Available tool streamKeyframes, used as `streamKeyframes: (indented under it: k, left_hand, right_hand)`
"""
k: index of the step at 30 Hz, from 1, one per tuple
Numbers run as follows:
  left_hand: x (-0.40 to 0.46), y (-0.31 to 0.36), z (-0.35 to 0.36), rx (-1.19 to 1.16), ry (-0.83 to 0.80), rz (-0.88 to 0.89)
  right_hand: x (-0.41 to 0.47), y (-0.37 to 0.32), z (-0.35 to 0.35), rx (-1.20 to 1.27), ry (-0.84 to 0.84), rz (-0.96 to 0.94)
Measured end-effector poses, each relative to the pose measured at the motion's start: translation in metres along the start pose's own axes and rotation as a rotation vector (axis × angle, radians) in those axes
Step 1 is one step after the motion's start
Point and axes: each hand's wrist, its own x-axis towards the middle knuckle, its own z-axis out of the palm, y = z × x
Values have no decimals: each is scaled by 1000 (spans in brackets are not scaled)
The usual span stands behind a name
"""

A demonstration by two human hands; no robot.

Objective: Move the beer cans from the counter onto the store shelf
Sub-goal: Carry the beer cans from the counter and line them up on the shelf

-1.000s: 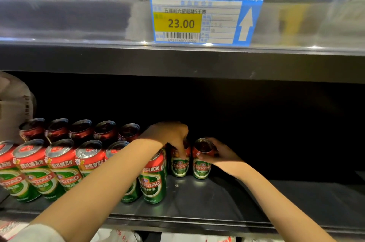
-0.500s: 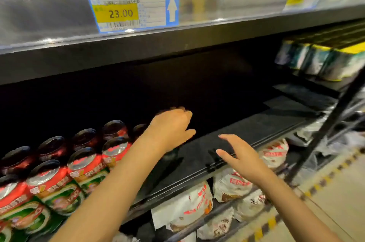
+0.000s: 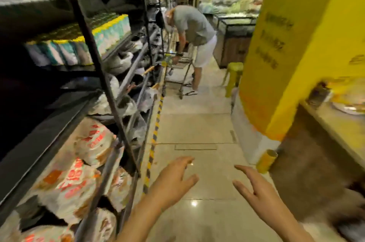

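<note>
The store shelf [image 3: 59,123] runs along the left, white sacks [image 3: 79,178] beneath it. Left hand [image 3: 171,180] and right hand [image 3: 256,192] hang over the floor [image 3: 197,129], fingers spread, holding nothing. Surface [image 3: 339,129] at right; beer cans unseen.

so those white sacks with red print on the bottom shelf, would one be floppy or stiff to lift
Probably floppy: the white sacks sag and crease where they are piled. Likely heavy for their size, since they look stuffed full. The printed skin looks smooth, so perhaps slippery.
</note>
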Motion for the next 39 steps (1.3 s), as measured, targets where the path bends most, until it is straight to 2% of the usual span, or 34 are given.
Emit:
streamKeyframes:
  k: [8, 13, 19, 23, 32, 39]
  left_hand:
    - [68, 222, 197, -146, -243, 238]
    - [79, 307, 296, -126, -357, 263]
    - [130, 364, 346, -86, -450, 244]
    - [189, 410, 378, -103, -409, 256]
    - [318, 562, 496, -165, -354, 298]
    - [386, 671, 569, -125, -320, 408]
  right_hand:
    - [-156, 199, -137, 57, 227, 494]
    - [-230, 284, -201, 89, 316, 662]
    - [-235, 359, -268, 120, 396, 682]
    - [-209, 416, -326, 132, 430, 630]
    - [-144, 577, -457, 109, 391, 606]
    - [-135, 708, -521, 155, 335, 637]
